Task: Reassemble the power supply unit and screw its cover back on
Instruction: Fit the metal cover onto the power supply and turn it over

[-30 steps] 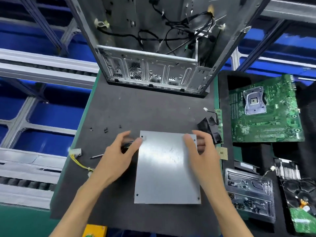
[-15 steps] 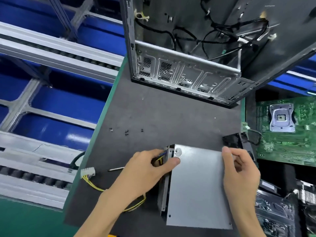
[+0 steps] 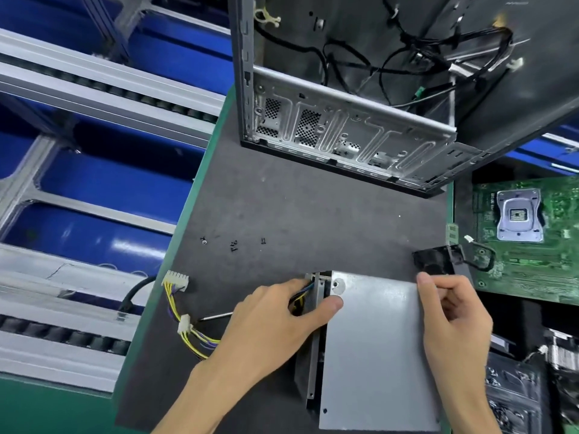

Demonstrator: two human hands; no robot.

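Note:
A flat grey metal cover (image 3: 376, 349) lies on top of the power supply unit, whose left side wall (image 3: 313, 349) shows beside it. My left hand (image 3: 275, 321) grips the unit's left side, thumb pressed on the cover's top-left corner. My right hand (image 3: 454, 317) holds the cover's right edge near the top. Yellow and black wires with white connectors (image 3: 177, 281) trail left from the unit across the dark mat. Several small black screws (image 3: 234, 245) lie loose on the mat beyond the unit. A thin screwdriver shaft (image 3: 216, 316) rests left of my left hand.
An open computer case (image 3: 344, 130) stands at the far end of the mat (image 3: 313, 214). A green motherboard (image 3: 526, 236) lies to the right, with a black fan (image 3: 435, 261) near it. More parts sit at the lower right (image 3: 513, 393). A conveyor frame (image 3: 78, 89) runs on the left.
The view has swung left and closer. The cover now sits over the unit with its left side wall showing, and both hands stay on its upper edges.

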